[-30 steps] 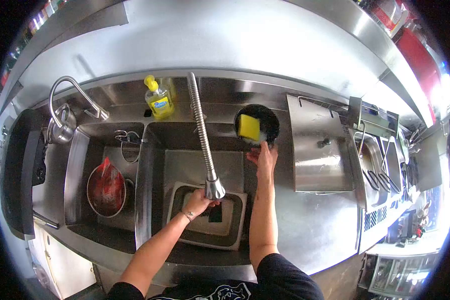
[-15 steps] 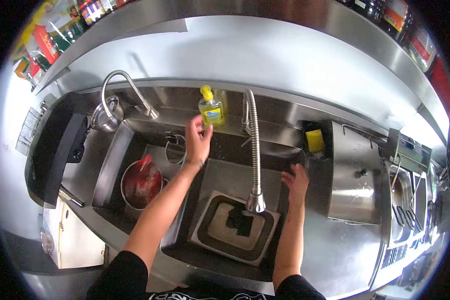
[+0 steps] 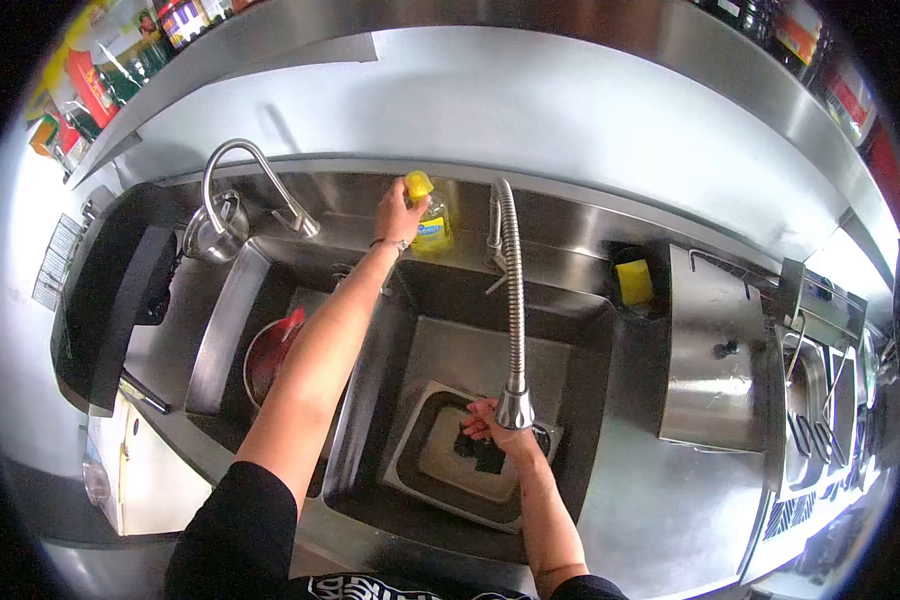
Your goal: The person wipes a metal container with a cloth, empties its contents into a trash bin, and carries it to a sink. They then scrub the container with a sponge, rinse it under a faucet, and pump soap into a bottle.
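Observation:
My left hand (image 3: 402, 214) is at the upper left side of a clear soap bottle (image 3: 433, 228) with a yellow pump top, its fingers wrapped round the neck. The bottle stands on the ledge behind the sinks. My right hand (image 3: 498, 428) is over a metal tray (image 3: 410, 478) in the right sink, under the spray head (image 3: 514, 409) of the coiled faucet, its fingers apart. A dark piece (image 3: 481, 455) lies in the tray just below those fingers.
A red-stained pot (image 3: 262, 362) sits in the left sink, partly behind my left arm. A curved faucet (image 3: 240, 147) and a metal pot (image 3: 216, 232) are at the back left. To the right, a yellow sponge (image 3: 633, 282) rests in a dark holder beside a metal cover (image 3: 715, 360).
My left hand has moved up from the bottle's lower side to its neck. My right hand has moved left and down from the sink's right edge to over the tray.

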### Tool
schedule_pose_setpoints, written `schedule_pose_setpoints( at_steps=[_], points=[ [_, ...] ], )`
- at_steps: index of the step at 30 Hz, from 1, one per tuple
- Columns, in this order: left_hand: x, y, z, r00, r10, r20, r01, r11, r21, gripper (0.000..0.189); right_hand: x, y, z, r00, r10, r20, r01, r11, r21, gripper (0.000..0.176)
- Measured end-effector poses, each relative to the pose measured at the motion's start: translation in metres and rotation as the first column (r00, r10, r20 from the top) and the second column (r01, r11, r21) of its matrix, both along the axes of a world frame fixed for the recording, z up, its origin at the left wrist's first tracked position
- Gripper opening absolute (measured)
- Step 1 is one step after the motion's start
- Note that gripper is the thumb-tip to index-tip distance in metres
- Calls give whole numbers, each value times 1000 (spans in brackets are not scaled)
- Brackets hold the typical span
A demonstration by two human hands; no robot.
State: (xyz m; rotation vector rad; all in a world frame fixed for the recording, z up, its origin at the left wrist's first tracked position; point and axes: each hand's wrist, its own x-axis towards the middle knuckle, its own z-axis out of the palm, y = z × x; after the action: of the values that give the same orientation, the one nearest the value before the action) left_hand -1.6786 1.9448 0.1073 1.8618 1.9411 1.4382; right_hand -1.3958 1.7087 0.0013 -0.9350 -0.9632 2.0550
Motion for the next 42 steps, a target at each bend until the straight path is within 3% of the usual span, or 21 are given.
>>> schedule_pose_setpoints(
  at_steps=[2,3,5,9,11,15,17,19,20,21,24,25,29,30,31,33,35,37,38,39,42],
  points=[
    [-1,-5,1,999,24,27,-23,999,-44,46,2,-4,-4,967,-22,252,5,998,67,21],
    [-2,-8,1,999,24,30,-23,999,-45,46,6,-5,-24,966,-22,256,5,998,67,21],
    [-8,-7,-9,981,37,-191,-13,992,125,46,17,-3,-72,816,-33,578,-132,962,240,29],
    [-6,-10,-1,979,36,-203,-27,999,47,52,20,-6,-62,815,-1,579,-102,984,144,28],
    [-7,-9,-12,999,-25,-33,24,999,-37,60,15,-12,-36,909,-26,416,23,1000,13,26],
    [0,-18,-19,999,-4,-45,3,1000,-22,64,12,-14,-67,854,-49,518,14,997,71,21],
    [3,-29,-15,999,-19,-47,19,1000,3,63,12,-8,-80,790,-261,555,-26,889,456,18],
    [3,-48,-19,999,-2,-54,2,1000,0,62,15,2,-65,766,-312,562,-20,862,506,16],
    [-3,-57,-27,989,-110,102,117,991,-71,59,15,7,-52,775,-360,519,-37,794,606,17],
    [-6,-67,-37,944,-200,263,239,963,-127,56,16,10,-38,786,-400,472,-52,717,695,18],
    [24,-137,-39,770,-393,504,525,838,-149,53,12,11,-17,794,-342,502,-118,724,679,55],
    [35,-159,-46,705,-440,556,606,781,-151,54,11,8,-9,789,-336,514,-112,744,659,55],
    [91,-232,-63,652,-468,596,753,490,-439,59,16,-18,9,853,-163,496,-157,826,541,81],
    [102,-241,-92,598,-540,593,796,492,-354,58,17,-22,7,891,-120,439,-165,814,557,87],
    [115,-254,-95,653,-616,440,757,512,-407,55,22,-28,2,889,-119,443,-159,825,541,87],
    [137,-266,-85,604,-428,673,790,436,-432,47,36,-40,-13,812,-79,578,-214,881,422,83],
    [149,-272,-93,615,-411,672,776,465,-426,40,37,-51,-5,810,-151,567,-135,892,430,76],
    [158,-271,-95,683,-416,600,680,662,-315,32,37,-54,-8,706,-314,634,-72,860,506,72],
    [155,-268,-90,781,-443,440,606,705,-368,28,37,-55,-7,708,-347,615,-29,856,516,70],
    [153,-264,-90,783,-445,435,607,702,-372,28,37,-54,-6,710,-349,611,-23,857,516,70],
    [145,-260,-87,665,-335,668,623,742,-248,20,40,-52,-3,740,-376,558,50,858,512,67]
  ],
)
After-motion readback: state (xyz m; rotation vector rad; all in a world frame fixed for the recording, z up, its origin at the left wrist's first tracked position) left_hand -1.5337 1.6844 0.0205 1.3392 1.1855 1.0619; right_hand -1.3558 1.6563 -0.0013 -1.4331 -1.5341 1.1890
